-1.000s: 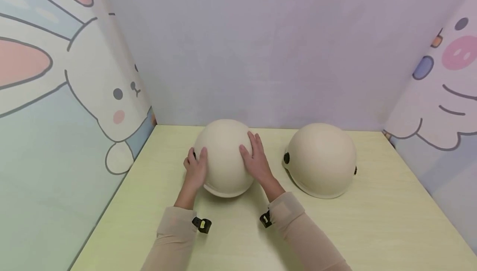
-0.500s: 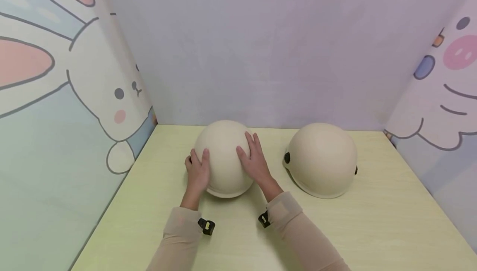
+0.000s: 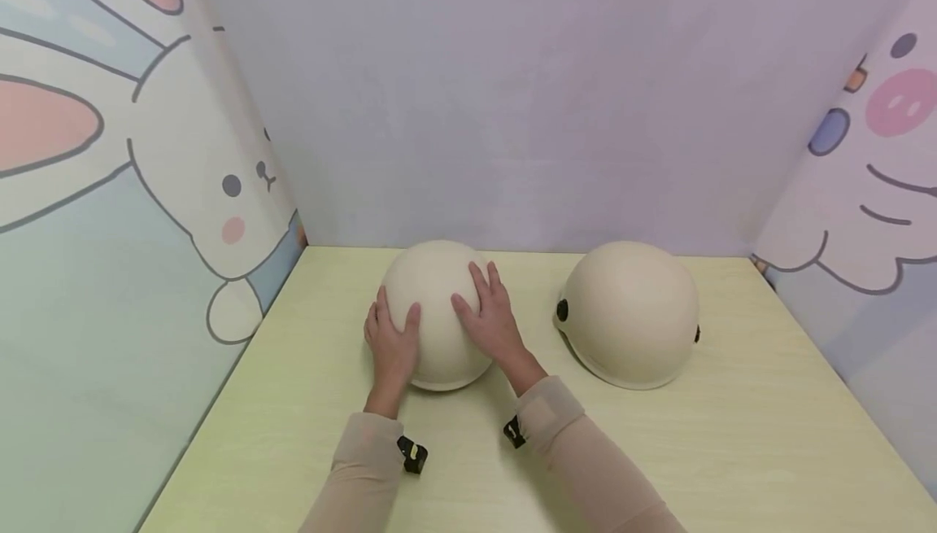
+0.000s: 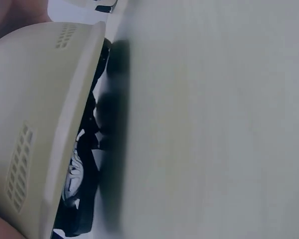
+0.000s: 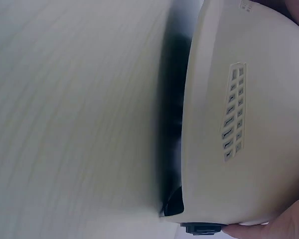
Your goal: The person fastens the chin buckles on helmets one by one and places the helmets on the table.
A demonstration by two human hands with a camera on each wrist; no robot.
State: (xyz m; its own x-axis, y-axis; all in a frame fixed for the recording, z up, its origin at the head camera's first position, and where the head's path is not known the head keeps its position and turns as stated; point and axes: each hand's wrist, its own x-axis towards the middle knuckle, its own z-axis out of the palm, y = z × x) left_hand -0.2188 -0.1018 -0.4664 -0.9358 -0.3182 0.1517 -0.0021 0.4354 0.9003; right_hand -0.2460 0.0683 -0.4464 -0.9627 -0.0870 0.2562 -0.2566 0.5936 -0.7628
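Both hands hold a cream-coloured helmet [image 3: 437, 285] at the left half of the table, its dome upward. My left hand [image 3: 394, 350] grips its left side, thumb on the front of the shell and the other fingers round the side. On the right side, my right hand [image 3: 494, 325] spreads its thumb and fingers over the dome. The left wrist view shows slotted vents [image 4: 21, 167] above the rim and a dark lining [image 4: 79, 184] beneath it. A black fitting [image 5: 203, 228] sits at the rim in the right wrist view, with a fingertip beside it.
A second cream helmet [image 3: 631, 313] with black side knobs rests on the table to the right. The pale wooden table [image 3: 732, 452] ends at a plain back wall [image 3: 512, 110]. Cartoon-printed panels [image 3: 88, 338] stand at the sides. Each wrist carries a black camera mount [image 3: 413, 455].
My left hand has slid right and slightly nearer on the helmet, and my right hand has shifted left. The held helmet has come a little nearer; the other helmet stays put.
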